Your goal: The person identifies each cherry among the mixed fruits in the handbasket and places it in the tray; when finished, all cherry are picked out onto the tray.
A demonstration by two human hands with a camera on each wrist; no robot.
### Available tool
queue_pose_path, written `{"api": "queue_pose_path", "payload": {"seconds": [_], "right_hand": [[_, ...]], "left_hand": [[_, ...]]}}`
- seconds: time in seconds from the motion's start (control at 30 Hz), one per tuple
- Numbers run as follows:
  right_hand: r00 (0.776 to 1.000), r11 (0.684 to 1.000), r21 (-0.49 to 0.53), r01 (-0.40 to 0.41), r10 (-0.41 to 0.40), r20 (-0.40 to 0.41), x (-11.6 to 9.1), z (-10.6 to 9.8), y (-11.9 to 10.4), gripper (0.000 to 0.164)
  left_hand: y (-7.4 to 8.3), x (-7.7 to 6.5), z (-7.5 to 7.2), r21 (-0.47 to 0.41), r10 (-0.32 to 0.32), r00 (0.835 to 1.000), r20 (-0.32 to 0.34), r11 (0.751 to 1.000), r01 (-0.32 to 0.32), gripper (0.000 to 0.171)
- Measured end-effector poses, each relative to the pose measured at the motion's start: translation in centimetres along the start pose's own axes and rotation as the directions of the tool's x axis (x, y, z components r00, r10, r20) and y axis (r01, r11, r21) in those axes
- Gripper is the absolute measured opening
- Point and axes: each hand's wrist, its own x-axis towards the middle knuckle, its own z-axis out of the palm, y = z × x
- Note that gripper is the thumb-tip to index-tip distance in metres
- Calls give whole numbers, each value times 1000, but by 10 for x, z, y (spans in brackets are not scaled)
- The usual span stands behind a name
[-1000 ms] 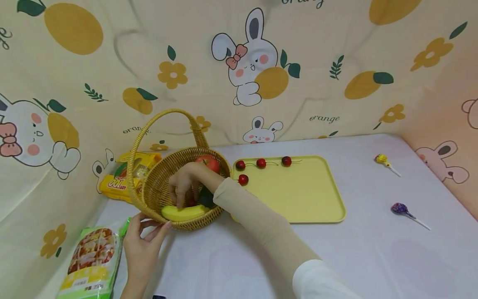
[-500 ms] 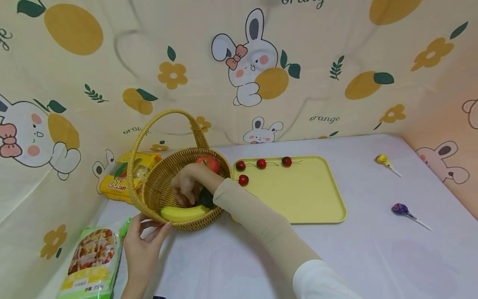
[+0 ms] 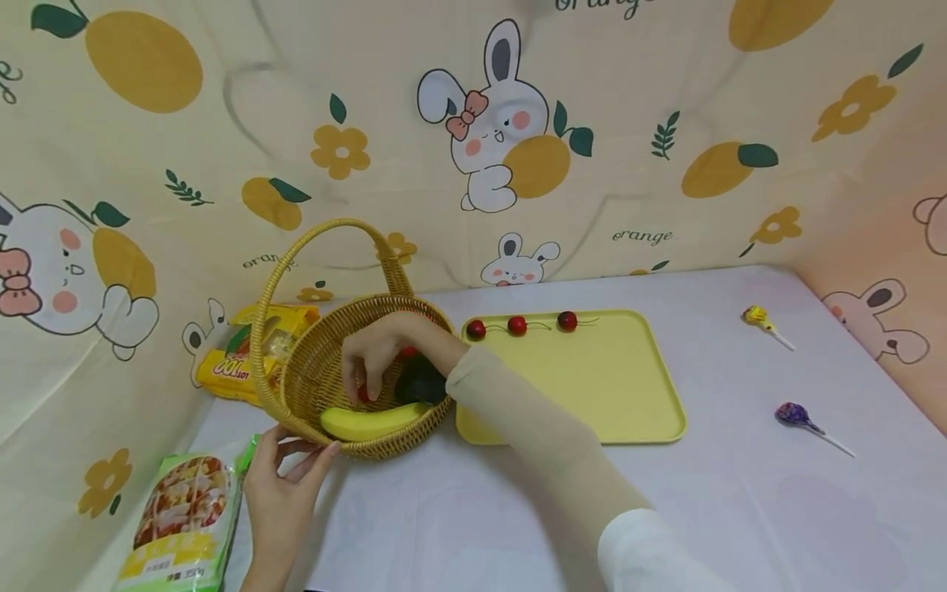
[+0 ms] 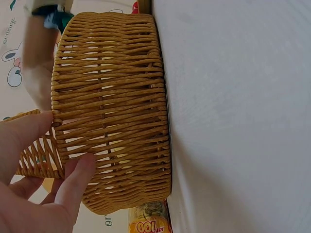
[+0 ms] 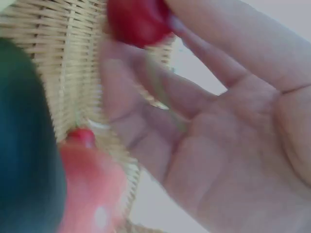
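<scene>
Right hand (image 3: 381, 347) pinches cherry (image 5: 138, 22) over basket (image 3: 392, 446), stem (image 5: 159, 87) palmward, tray (image 3: 592, 378) off to its right; left hand (image 3: 284, 481) grips basket's near side.

Left fingers (image 3: 322, 465) hold the basket (image 3: 312, 370) with 1 banana (image 3: 372, 423) inside.

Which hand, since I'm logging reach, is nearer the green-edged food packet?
Left. The left hand is beside the packet, gripping the basket; the right hand is farther off, at the basket's mouth, holding a cherry.
</scene>
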Motion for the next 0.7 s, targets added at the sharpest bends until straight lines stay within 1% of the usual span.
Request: {"api": "queue_pose_path", "payload": {"seconds": [0.03, 0.07, 0.1, 0.13, 0.2, 0.27, 0.33, 0.4, 0.43, 0.47, 0.5, 0.57, 0.63, 0.7], "right_hand": [[997, 998, 19, 58, -57, -51, -8, 0, 2, 23], [988, 993, 24, 112, -109, -109, -18, 1, 4, 21], [972, 986, 23, 164, -157, -172, -27, 2, 8, 19], [954, 980, 21, 199, -189, -233, -38, 3, 12, 18], [915, 969, 19, 245, -225, -335, -61, 6, 23, 19], [871, 966, 30, 259, -220, -439, -86, 11, 38, 21], [830, 971, 55, 232, -168, -532, -112, 17, 54, 24], [790, 977, 91, 193, -100, -605, -136, 25, 70, 24], [774, 979, 110, 173, -66, -629, -146, 30, 78, 23], [764, 981, 123, 150, -36, -645, -155, 34, 87, 22], [758, 983, 133, 128, -11, -652, -162, 39, 95, 22], [754, 987, 137, 82, 29, -656, -173, 49, 110, 23], [754, 990, 133, 39, 58, -654, -179, 58, 122, 25], [747, 992, 124, -1, 83, -660, -181, 65, 130, 27]], "left_hand": [[0, 0, 0, -1, 3, 1000, 0, 1000, -3, 45], [-1, 0, 0, -2, 4, 1000, -1, 1000, -4, 45], [-2, 0, 0, 2, 6, 1000, -2, 1000, -6, 45], [-2, 0, 0, 2, 8, 1000, -3, 1000, -8, 46], [-3, 0, -1, 7, 13, 1000, -5, 1000, -13, 46], [-3, 0, -1, 4, 16, 1000, -6, 1000, -16, 46], [-3, 0, -1, -4, 22, 1000, -4, 1000, -22, 46], [-3, -1, 0, -9, 26, 1000, 0, 1000, -26, 45], [-3, -1, 0, -10, 25, 1000, 1, 1000, -25, 45], [-3, -1, 0, -12, 27, 1000, 2, 1000, -27, 44], [-2, -1, 0, -15, 29, 1000, 2, 999, -29, 44], [-1, -1, -1, -15, 34, 999, 1, 999, -34, 44], [-1, 0, -1, -15, 39, 999, -2, 999, -39, 43], [-1, 0, -1, -15, 40, 999, -4, 999, -40, 43]]}}
